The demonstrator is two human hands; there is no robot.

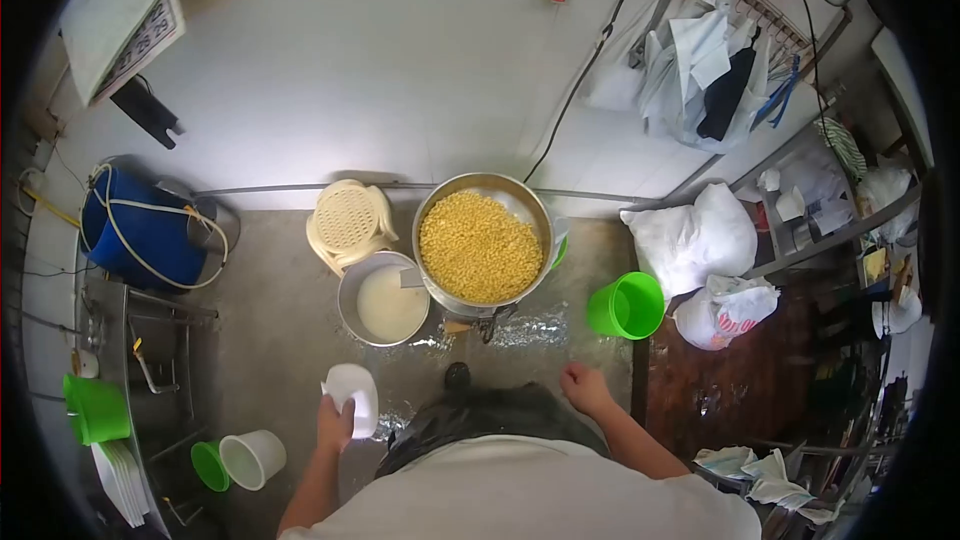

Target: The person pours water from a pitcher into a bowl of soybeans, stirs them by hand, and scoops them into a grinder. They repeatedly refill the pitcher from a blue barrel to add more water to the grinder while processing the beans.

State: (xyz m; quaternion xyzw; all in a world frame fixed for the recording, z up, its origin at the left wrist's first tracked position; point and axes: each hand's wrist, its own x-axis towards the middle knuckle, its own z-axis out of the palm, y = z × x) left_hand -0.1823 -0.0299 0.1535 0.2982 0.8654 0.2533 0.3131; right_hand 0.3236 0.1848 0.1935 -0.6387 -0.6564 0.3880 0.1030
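My left hand grips a white plastic container with rounded corners, held low on the left side of my body. On the other side hangs my right hand, its fingers curled in and nothing visible in them. Ahead of me a large round metal pan is full of yellow, bean-like grains. Below its spout stands a metal pot with a milky white liquid inside. Neither hand touches the pan or the pot.
A cream plastic stool is behind the pot. To the right are a green bucket and white sacks. At left stand a blue barrel with a hose, a metal sink stand and a white bucket. The floor has wet patches.
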